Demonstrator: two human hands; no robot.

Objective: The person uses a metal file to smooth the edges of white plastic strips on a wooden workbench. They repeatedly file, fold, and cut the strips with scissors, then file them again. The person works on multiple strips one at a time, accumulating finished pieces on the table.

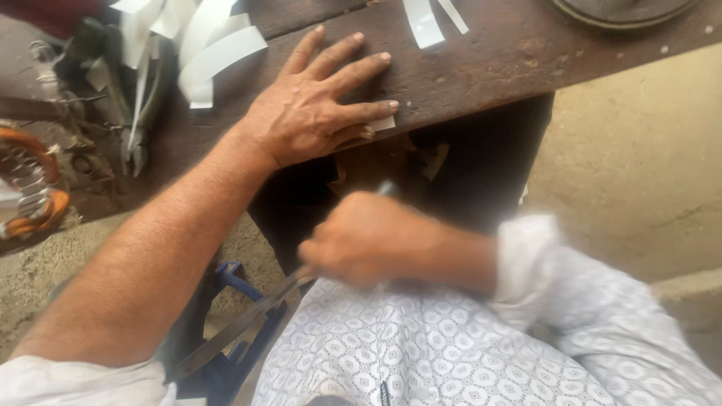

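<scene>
My left hand (316, 105) lies flat, fingers spread, on the dark wooden bench top (481, 60), pressing a small white strip piece (382, 123) at the bench's near edge. My right hand (368, 239), blurred, is closed around a long metal tool that looks like shears (241, 323); its blades point down-left past my lap and a handle tip shows above the fist. The right hand sits below the bench edge, above my white patterned garment (421, 346).
Curled white strips (210, 45) pile at the bench's back left, two more strips (429, 19) at the top. A motor part with orange-copper windings (30, 180) lies at left. A round metal object (624, 7) sits top right. Blue stool frame (233, 286) below; sandy floor at right.
</scene>
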